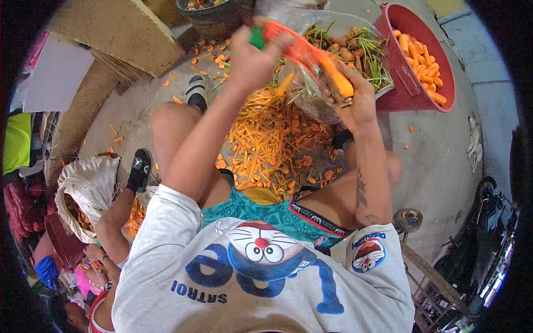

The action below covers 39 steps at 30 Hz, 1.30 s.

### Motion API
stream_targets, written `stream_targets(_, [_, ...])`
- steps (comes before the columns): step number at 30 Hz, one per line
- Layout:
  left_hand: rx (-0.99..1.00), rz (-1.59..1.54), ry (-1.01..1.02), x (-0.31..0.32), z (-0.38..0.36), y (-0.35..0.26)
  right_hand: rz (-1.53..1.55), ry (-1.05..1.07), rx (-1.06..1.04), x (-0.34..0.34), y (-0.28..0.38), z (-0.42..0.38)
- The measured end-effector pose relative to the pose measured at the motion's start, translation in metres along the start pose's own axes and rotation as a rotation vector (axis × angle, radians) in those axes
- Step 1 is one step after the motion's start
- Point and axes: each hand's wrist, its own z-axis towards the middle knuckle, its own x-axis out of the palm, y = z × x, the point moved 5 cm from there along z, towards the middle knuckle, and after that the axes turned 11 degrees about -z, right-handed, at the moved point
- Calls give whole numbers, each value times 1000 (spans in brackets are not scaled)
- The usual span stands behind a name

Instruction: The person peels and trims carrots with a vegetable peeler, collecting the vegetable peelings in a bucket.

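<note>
My left hand (251, 55) is closed around a tool with a green end (257, 38), which looks like a peeler; motion blur hides its blade. An orange-red smear runs from this hand toward my right hand (358, 97). That hand, dirty at the fingers, grips a carrot (336, 77), bright orange on one side and darker on the other. Just beyond, unpeeled carrots with green stems (355, 47) lie in a clear plastic bag (311, 105). Below my hands, carrot peelings and cut pieces (261, 139) cover the floor between my legs.
At the right stands a red tub (397, 72) holding peeled carrots (425, 64). A dark bucket (214, 19) is at the top. Another person (105, 277) sits at lower left by a white sack (91, 183). A metal stand (408, 220) is near my right elbow.
</note>
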Motion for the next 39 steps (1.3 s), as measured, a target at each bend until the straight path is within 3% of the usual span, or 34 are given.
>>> stream_targets(1, [126,89,104,20,-15,-15,-40,-132,-14,16,6,-4])
stream_targets(2, [120,87,101,18,-11,-8,-84,-262,-24,20,9,-8])
stream_targets(3, [121,67,148,15,-4,3,-85,-265,-13,11,8,-8])
stream_targets(4, [119,50,196,10,-1,10,10,-50,-5,6,6,-6])
stream_targets(5, [10,85,63,-5,9,7,104,169,-5,13,8,-6])
stream_targets(6, [14,87,62,-16,16,10,103,174,-7,15,5,-5])
stream_targets(8, [-35,-25,-93,-35,29,11,-51,-220,-1,9,4,-4])
stream_targets(10, [-44,97,-100,-18,10,14,-2,-194,-17,-15,-4,3])
stream_targets(12, [217,30,131,25,-17,-14,53,-177,-15,-16,-7,2])
stream_targets(15, [191,98,118,5,2,14,-75,-240,-22,2,-3,-6])
stream_targets(18, [103,86,-38,-40,30,28,-35,-170,-31,-6,0,-5])
stream_targets(19, [61,76,-113,-49,35,31,72,-30,-11,-16,-5,-1])
stream_targets(20, [69,74,-110,-40,29,24,176,110,9,-15,-6,2])
stream_targets(22, [-38,134,-7,-1,-9,20,184,70,-8,-2,-3,1])
stream_targets(23, [232,-65,197,28,-19,-13,65,-231,7,24,8,-1])
stream_targets(24, [225,-68,194,22,-12,-2,-59,-529,28,32,14,-7])
stream_targets(25, [231,129,105,5,3,16,-61,-532,40,26,11,-10])
stream_targets(26, [236,329,18,-13,11,26,-96,-380,21,22,8,-10])
stream_targets(27, [41,193,-81,-31,24,24,-129,-222,-7,18,7,-9])
stream_targets(28, [48,197,-81,-39,26,20,-129,-216,-11,1,5,-6])
stream_targets(30, [-15,78,-139,-49,32,18,284,387,2,-6,-3,1])
stream_targets(32, [-42,-10,-143,-11,4,-1,322,375,-11,0,-3,0])
stream_targets(34, [314,46,237,33,-23,-30,-68,-297,-25,14,7,-7])
stream_targets(36, [241,91,189,15,-9,-1,-70,-326,-19,13,5,-11])
stream_targets(38, [75,167,-47,-25,21,7,-16,-113,5,13,5,-8])
stream_targets(39, [94,66,-83,-42,32,16,-84,-113,11,18,9,-10])
